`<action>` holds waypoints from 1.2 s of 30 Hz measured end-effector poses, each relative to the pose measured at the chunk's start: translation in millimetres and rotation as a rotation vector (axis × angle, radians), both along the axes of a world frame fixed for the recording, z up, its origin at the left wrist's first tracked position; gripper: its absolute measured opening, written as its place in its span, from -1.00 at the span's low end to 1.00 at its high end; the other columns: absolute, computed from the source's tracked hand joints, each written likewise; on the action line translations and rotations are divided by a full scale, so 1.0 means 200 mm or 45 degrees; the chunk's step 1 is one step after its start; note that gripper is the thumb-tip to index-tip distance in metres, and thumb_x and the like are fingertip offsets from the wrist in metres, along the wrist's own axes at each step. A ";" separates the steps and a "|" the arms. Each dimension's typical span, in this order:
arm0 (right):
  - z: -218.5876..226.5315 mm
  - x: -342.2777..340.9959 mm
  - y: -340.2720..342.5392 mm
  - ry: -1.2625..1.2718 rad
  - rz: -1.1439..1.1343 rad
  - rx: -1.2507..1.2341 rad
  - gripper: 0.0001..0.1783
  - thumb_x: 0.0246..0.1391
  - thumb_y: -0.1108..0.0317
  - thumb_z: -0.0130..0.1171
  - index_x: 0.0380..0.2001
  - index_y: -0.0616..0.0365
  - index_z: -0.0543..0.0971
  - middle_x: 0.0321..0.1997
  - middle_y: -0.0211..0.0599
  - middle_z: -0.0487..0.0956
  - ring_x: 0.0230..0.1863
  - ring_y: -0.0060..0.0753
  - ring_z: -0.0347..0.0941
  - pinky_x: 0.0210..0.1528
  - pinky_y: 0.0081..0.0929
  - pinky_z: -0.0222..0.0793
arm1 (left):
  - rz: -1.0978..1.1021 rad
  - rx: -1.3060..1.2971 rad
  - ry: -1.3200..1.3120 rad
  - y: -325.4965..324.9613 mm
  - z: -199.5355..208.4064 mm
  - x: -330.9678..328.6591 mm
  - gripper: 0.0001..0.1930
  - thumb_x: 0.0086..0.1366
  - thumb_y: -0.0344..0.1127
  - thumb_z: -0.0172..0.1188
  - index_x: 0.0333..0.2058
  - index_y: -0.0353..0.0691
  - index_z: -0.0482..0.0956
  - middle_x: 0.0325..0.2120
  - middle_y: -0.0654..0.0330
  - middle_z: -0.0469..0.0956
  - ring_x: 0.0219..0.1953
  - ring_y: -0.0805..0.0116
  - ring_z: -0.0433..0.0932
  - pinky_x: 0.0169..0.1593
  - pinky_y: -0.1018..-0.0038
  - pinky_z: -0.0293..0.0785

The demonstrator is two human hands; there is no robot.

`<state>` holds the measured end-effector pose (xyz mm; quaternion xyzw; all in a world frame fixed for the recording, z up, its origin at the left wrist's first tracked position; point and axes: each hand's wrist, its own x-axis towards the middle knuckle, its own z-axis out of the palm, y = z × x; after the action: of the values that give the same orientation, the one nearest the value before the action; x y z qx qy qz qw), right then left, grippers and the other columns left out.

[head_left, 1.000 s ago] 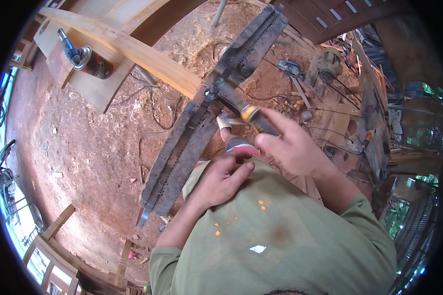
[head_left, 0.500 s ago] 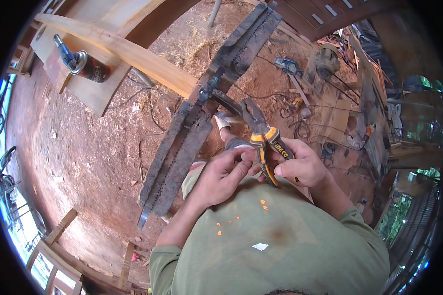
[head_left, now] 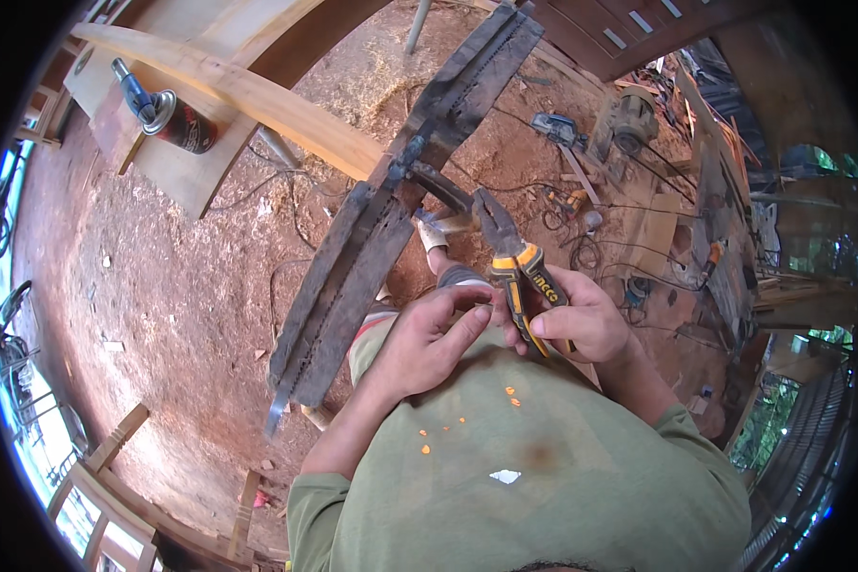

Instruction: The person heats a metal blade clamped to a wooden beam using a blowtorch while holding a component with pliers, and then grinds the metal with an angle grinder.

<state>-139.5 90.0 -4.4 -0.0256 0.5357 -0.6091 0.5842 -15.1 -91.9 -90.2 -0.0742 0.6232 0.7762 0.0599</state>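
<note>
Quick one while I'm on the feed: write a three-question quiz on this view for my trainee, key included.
1. Which grip holds the pliers?
2. True or false: the gas torch sits on a wooden board.
3. The pliers' handles are black and: a) red, b) yellow, c) green.

Key: 1. the right grip; 2. true; 3. b.
</note>
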 end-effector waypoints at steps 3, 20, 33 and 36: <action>-0.02 0.00 0.01 -0.022 -0.006 -0.015 -0.21 0.01 0.56 0.04 0.40 0.27 0.23 -0.02 -0.23 0.58 -0.10 -0.42 0.53 -0.03 -0.40 0.50 | -0.066 -0.037 0.003 0.00 -0.02 0.01 -0.62 0.47 -0.20 0.13 0.09 -0.38 0.53 -0.08 0.08 0.65 0.03 0.34 0.59 0.12 0.39 0.45; 0.05 -0.13 -0.25 0.755 0.339 0.324 -0.49 0.05 0.61 -0.08 0.12 0.30 0.46 -0.23 -0.41 0.54 -0.20 -0.62 0.41 -0.08 -0.55 0.41 | -0.058 -0.149 -0.170 0.01 -0.04 0.04 -0.63 0.44 -0.19 0.14 0.06 -0.34 0.57 -0.06 0.09 0.64 0.04 0.31 0.58 0.15 0.38 0.44; 0.00 -0.11 -0.33 0.908 0.336 0.316 -0.52 0.10 0.55 0.08 0.14 0.30 0.43 -0.27 -0.39 0.49 -0.24 -0.57 0.37 -0.13 -0.54 0.36 | 0.048 -0.095 -0.240 -0.03 -0.03 0.09 -0.60 0.43 -0.11 0.14 0.05 -0.31 0.60 -0.04 0.04 0.64 0.05 0.25 0.58 0.17 0.33 0.42; -0.04 -0.11 -0.33 1.026 0.365 0.363 -0.59 0.16 0.49 0.13 0.09 0.27 0.45 -0.26 -0.40 0.51 -0.22 -0.59 0.41 -0.11 -0.56 0.37 | 0.078 -0.068 -0.218 -0.04 -0.02 0.10 -0.59 0.43 -0.11 0.14 0.06 -0.31 0.60 -0.04 0.03 0.64 0.06 0.24 0.57 0.17 0.33 0.42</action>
<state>-161.9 24.9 -12.1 -0.2539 0.7901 -0.3837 0.4050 4.9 -100.2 -94.1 -0.1607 0.6337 0.7516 0.0873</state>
